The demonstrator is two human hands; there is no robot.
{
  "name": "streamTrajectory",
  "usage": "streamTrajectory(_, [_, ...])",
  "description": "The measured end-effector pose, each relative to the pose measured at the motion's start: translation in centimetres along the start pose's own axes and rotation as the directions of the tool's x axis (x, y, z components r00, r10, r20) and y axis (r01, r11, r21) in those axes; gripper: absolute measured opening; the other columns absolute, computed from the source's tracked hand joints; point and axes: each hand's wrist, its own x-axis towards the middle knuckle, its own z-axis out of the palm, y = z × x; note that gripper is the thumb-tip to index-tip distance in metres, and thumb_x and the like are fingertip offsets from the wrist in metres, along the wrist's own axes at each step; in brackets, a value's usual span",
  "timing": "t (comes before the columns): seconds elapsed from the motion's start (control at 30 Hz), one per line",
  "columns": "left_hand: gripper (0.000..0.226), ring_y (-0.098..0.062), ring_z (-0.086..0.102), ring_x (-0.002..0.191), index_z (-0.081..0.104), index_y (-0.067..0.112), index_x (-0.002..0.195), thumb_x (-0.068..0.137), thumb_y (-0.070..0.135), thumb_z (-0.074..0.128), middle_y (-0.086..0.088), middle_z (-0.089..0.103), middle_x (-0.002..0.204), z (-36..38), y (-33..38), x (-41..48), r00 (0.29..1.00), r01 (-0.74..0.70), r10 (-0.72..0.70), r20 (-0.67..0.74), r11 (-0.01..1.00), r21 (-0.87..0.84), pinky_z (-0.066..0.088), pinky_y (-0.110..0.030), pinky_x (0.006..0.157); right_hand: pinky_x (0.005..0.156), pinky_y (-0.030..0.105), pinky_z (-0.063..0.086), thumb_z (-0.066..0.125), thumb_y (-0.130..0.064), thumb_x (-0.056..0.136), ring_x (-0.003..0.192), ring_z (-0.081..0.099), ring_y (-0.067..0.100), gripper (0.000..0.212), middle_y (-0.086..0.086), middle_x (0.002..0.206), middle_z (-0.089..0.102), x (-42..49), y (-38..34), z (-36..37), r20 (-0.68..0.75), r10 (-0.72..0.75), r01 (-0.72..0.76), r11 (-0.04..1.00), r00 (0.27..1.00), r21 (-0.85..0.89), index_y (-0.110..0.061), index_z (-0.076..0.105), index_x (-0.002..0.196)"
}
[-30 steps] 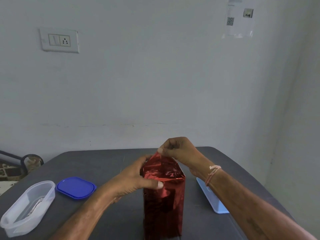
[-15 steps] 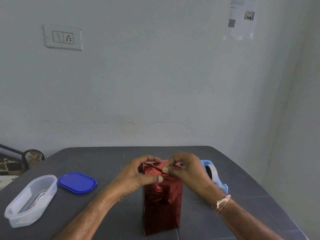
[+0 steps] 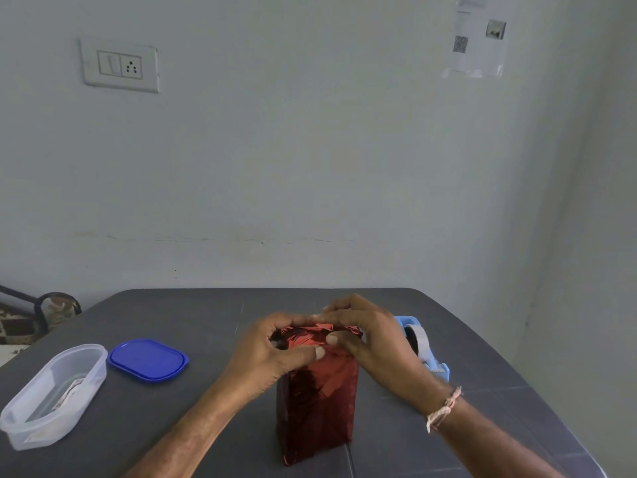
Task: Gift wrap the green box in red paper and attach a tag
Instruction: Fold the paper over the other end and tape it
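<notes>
On table, hands seemingly pinching red paper

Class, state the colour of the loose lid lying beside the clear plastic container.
Blue. The lid shows best in the head view.

One bench carries one red-wrapped box, one blue tape dispenser with one roll, one blue lid and one clear plastic tub. Two hands are in view: one left hand, one right hand. One thread band circles the right wrist. The wall holds one switch plate and one printed sheet. What lies inside the tub is too blurred to count.
</notes>
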Motion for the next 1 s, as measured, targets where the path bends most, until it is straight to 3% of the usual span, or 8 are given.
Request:
streamTrajectory(0.23, [0.065,0.011,0.056,0.119,0.076,0.038,0.114,0.056,0.063,0.088,0.033,0.058,0.129,0.3,-0.4,-0.3,0.992,-0.084,0.097,-0.082,0.985,0.153,0.045,-0.009,0.09,0.083,0.033,0.047,0.056,-0.044,0.095,0.097,0.057,-0.001,0.023,-0.026,0.105,0.069,-0.2,1.2,0.7,-0.047,-0.126,0.112,0.966,0.991,-0.231,-0.04,0.076,0.104])
streamTrajectory(0.37, [0.07,0.016,0.047,0.127,0.073,0.041,0.12,0.063,0.081,0.073,0.036,0.048,0.14,-0.2,-0.5,-0.4,0.989,-0.119,0.137,-0.051,0.955,0.271,0.043,-0.017,0.096,0.076,0.032,0.052,0.063,-0.034,0.095,0.095,0.059,0.006,0.016,-0.019,0.099,0.068,-0.1,1.6,0.9,-0.089,-0.167,0.147,0.97,0.982,-0.191,-0.032,0.078,0.099])
streamTrajectory(0.47, [0.073,0.011,0.055,0.118,0.078,0.033,0.108,0.079,0.089,0.042,0.033,0.058,0.127,-0.9,0.4,-0.6,0.988,-0.132,0.153,-0.033,0.929,0.345,0.045,-0.021,0.088,0.076,0.031,0.054,0.072,-0.022,0.091,0.094,0.063,0.008,0.009,-0.015,0.095,0.067,0.2,2.2,1.1,-0.123,-0.148,0.137,0.986,0.981,-0.099,-0.026,0.08,0.095])
streamTrajectory(0.53, [0.073,0.009,0.063,0.108,0.075,0.026,0.102,0.088,0.083,0.03,0.029,0.07,0.113,-1.4,0.9,-0.2,0.994,-0.094,0.109,-0.026,0.936,0.339,0.05,-0.024,0.088,0.078,0.029,0.054,0.075,-0.017,0.09,0.094,0.064,0.009,0.009,-0.014,0.095,0.068,0.5,2.5,1.2,-0.119,-0.128,0.125,0.991,0.985,-0.038,-0.023,0.08,0.094])
streamTrajectory(0.63, [0.059,0.01,0.068,0.097,0.072,0.02,0.101,0.094,0.069,0.039,0.03,0.073,0.098,-2.3,1.5,1.2,0.998,-0.065,0.059,0.029,0.938,0.341,0.055,-0.03,0.089,0.079,0.02,0.052,0.075,-0.012,0.089,0.094,0.066,0.008,0.011,-0.013,0.095,0.07,0.7,2.6,1.1,-0.1,-0.108,0.11,0.994,0.989,0.013,-0.02,0.081,0.094])
streamTrajectory(0.73, [0.051,0.01,0.064,0.078,0.078,0.017,0.103,0.09,0.058,0.05,0.022,0.069,0.085,-3.4,2.3,2.9,0.994,-0.043,0.002,0.113,0.932,0.36,0.051,-0.017,0.071,0.081,0.014,0.05,0.076,-0.009,0.089,0.096,0.067,0.008,0.011,-0.012,0.098,0.071,0.8,2.6,1.1,-0.102,-0.099,0.104,0.994,0.99,0.044,-0.017,0.081,0.094])
streamTrajectory(0.9, [0.016,-0.02,0.069,0.071,0.083,0.028,0.09,0.078,0.04,0.079,0.015,0.07,0.088,-4.4,2.5,4.6,0.981,0.015,-0.075,0.177,0.948,0.319,0.064,-0.042,0.066,0.082,0.012,0.05,0.076,-0.005,0.088,0.101,0.067,0.002,0.015,-0.01,0.103,0.072,0.5,2.7,1.4,-0.132,-0.085,0.095,0.993,0.988,0.074,-0.017,0.082,0.095])
streamTrajectory(1.0, [0.013,-0.005,0.067,0.063,0.083,0.026,0.091,0.078,0.028,0.084,0.009,0.07,0.096,-4.2,2.4,4.8,0.975,0.035,-0.093,0.202,0.961,0.273,0.062,-0.034,0.062,0.083,0.018,0.055,0.076,-0.005,0.088,0.103,0.067,0.004,0.018,-0.012,0.108,0.071,0.3,2.9,1.6,-0.154,-0.051,0.069,0.991,0.987,0.111,-0.019,0.082,0.097])
